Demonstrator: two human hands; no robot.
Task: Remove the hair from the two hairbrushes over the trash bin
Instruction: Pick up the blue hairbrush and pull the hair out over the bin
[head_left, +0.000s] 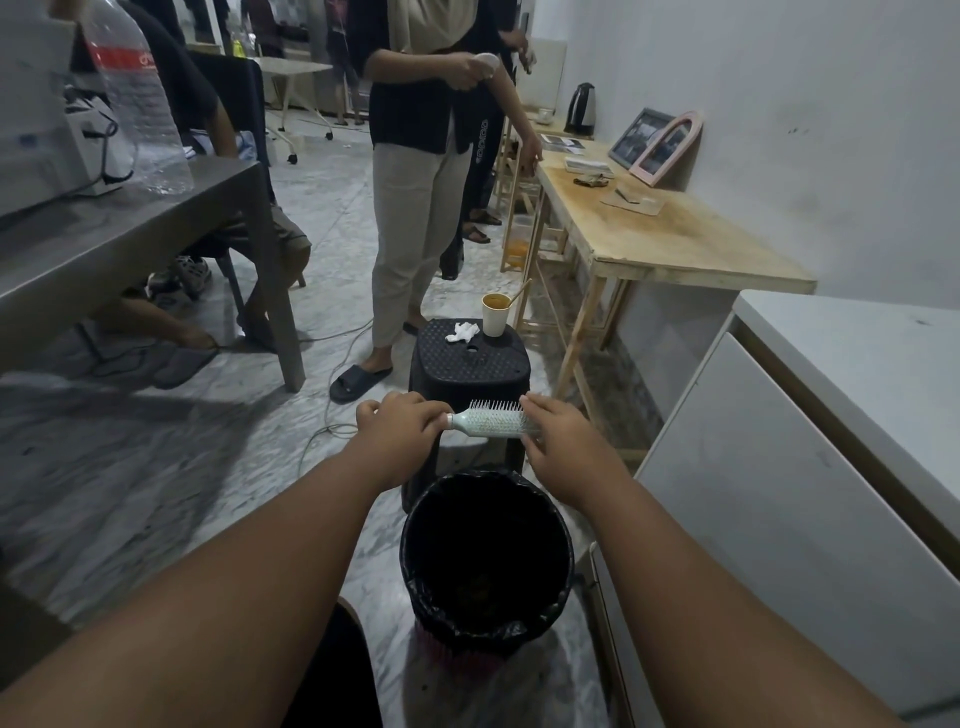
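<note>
A pale green hairbrush (491, 420) lies level between my hands, its bristles pointing away from me. My left hand (400, 431) grips its handle. My right hand (558, 441) curls around the head's far end, fingers at the bristles. The brush is held a little beyond and above the black-lined trash bin (415, 551), which stands on the floor between my forearms. A second hairbrush is not in sight; any hair on the bristles is too fine to make out.
A black plastic stool (498, 364) behind the bin carries a paper cup (494, 314) and a crumpled tissue (462, 331). A person stands just beyond it. A wooden table (701, 244) and white cabinet (831, 467) lie right, a grey table (156, 228) left.
</note>
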